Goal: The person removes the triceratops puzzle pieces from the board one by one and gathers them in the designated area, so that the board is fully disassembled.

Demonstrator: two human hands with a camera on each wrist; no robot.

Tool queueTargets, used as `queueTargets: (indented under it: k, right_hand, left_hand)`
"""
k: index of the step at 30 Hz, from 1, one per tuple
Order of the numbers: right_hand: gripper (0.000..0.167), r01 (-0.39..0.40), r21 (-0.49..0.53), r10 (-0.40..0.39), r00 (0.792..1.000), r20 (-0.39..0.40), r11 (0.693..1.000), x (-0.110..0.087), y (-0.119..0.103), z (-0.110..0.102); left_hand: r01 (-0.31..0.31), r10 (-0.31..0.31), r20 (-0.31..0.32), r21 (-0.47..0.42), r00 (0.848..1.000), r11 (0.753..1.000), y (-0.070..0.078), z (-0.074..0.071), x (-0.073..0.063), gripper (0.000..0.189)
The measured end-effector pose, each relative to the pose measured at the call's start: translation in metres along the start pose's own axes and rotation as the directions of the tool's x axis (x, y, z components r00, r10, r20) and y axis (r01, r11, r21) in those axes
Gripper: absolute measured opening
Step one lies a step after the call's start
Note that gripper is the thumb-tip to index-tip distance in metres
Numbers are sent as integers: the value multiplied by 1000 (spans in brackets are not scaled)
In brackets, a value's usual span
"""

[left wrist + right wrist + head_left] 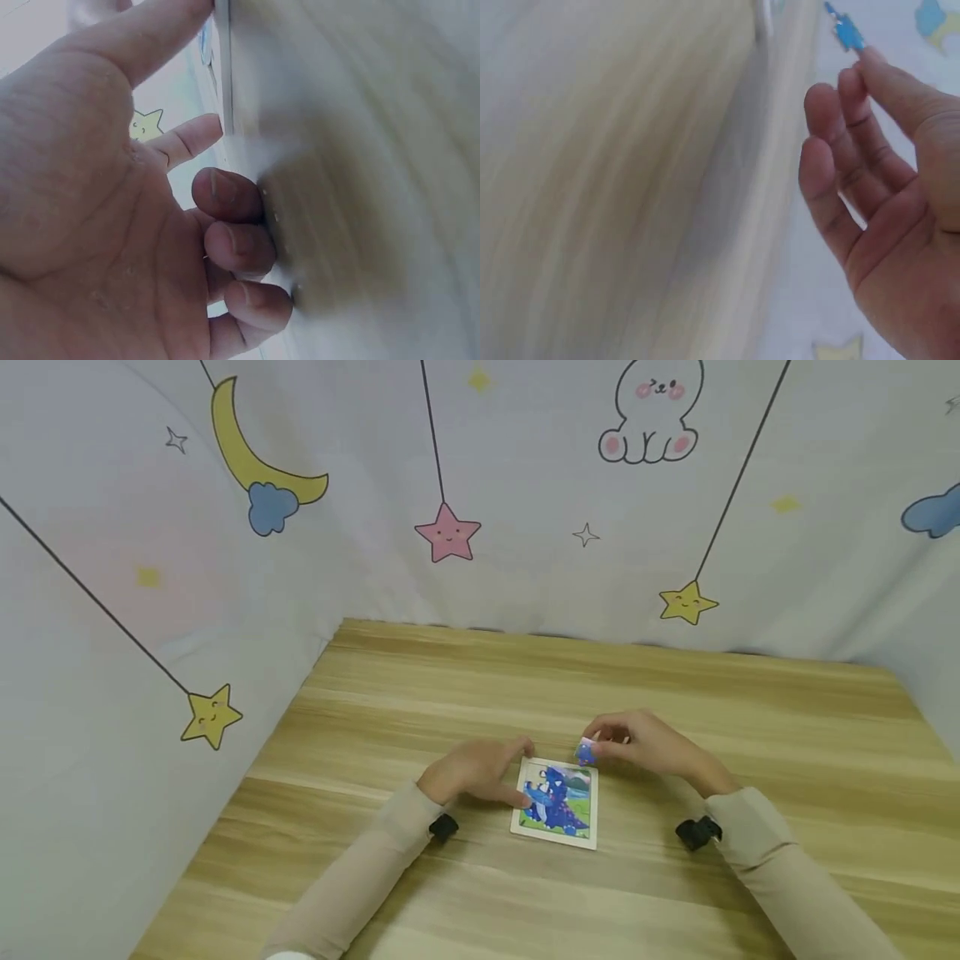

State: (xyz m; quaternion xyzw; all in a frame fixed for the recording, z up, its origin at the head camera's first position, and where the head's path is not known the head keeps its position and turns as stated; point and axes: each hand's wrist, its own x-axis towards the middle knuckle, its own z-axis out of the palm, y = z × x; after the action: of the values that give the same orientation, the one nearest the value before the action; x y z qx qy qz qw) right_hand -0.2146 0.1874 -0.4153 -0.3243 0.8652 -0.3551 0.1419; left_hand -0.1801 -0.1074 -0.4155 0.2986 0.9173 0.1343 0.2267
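Note:
A square jigsaw puzzle (555, 802) with a pale wooden frame lies flat on the table, its picture showing a blue dinosaur on green. My left hand (480, 770) is at its left side, the thumb touching the picture and the straight index finger at the top left corner. In the left wrist view, the other fingers (240, 247) bend down at the tabletop. Between thumb and fingertips, my right hand (645, 743) pinches a small blue puzzle piece (585, 751) just above the frame's top right corner. The right wrist view shows this piece edge-on, clear of the table.
The wood-grain table (420, 693) extends around the puzzle. Behind it and at the sides hangs a white cloth (525, 593) printed with stars, a moon and an animal. Each wrist carries a black strap (699, 833).

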Motion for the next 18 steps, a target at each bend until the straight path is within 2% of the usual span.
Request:
queueTargets:
  k: [6,9,18]
  right_hand:
    - [19,-62,-38,62,998,0,997,-20,22,-12]
    - [19,-59,-53,59,998,3,997,-28,30,-13]
    - [17,-94,-111,94,996,0,989,-39,36,-14]
  left_hand:
    - [-29,31,35,-60,999,998,-10,-7,-5,71]
    - [-38,41,43,-77,998,996,-11,-8,-4,74]
    - [-31,35,56,-74,998,997,-8,-4,1,75]
